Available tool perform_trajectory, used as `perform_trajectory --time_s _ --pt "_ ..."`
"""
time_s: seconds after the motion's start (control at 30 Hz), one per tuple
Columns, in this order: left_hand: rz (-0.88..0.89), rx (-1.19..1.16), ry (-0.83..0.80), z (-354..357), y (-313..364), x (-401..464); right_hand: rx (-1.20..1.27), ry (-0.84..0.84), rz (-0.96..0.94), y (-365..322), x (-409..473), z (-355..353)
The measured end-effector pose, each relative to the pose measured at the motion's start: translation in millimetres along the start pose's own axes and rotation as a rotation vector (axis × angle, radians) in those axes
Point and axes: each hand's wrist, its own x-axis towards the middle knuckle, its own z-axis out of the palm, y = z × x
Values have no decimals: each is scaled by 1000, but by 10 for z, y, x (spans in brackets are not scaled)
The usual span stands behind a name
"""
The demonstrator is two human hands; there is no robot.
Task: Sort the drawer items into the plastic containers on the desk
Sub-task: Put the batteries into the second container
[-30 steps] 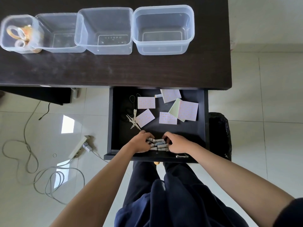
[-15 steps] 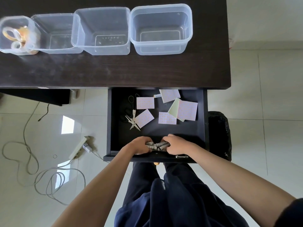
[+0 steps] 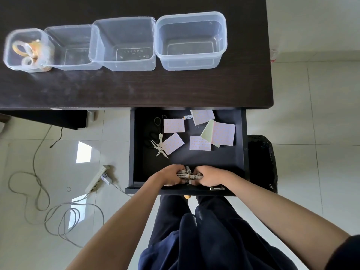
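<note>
Both hands are at the front of the open black drawer, cupped around a bunch of white batteries. My left hand grips them from the left and my right hand from the right, fingers curled. Farther back in the drawer lie several pink sticky-note pads, a green pad and scissors. On the dark desk stand several clear plastic containers: the leftmost holds tape rolls, the rightmost holds nothing.
A small metal clip lies at the drawer's front edge. A black bin stands right of the drawer. A power strip and cables lie on the tiled floor at the left.
My hands have drawn closer together, gathering the spread batteries into a tight bunch between them. The camera has tilted, so the desk shows lower in view.
</note>
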Motion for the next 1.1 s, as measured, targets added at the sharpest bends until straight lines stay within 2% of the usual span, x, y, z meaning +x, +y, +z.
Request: perform_trajectory --time_s 0.23,0.43,0.57,0.73,0.93,1.1 --pt "-29 76 -18 -49 39 -54 -52 10 -1 -4 -92 -78" --pt "-72 74 65 -19 17 -167 -65 75 -38 19 -187 -83" --pt "-54 -18 178 7 19 -250 6 157 -54 27 -246 -100" --pt "-28 -242 296 -80 86 -393 82 280 -124 -67 -412 -228" --pt "27 -302 467 -482 169 -677 112 386 -287 -633 -559 -600" --pt "97 -313 691 -1317 22 -962 75 450 -448 -1585 -520 -1046"
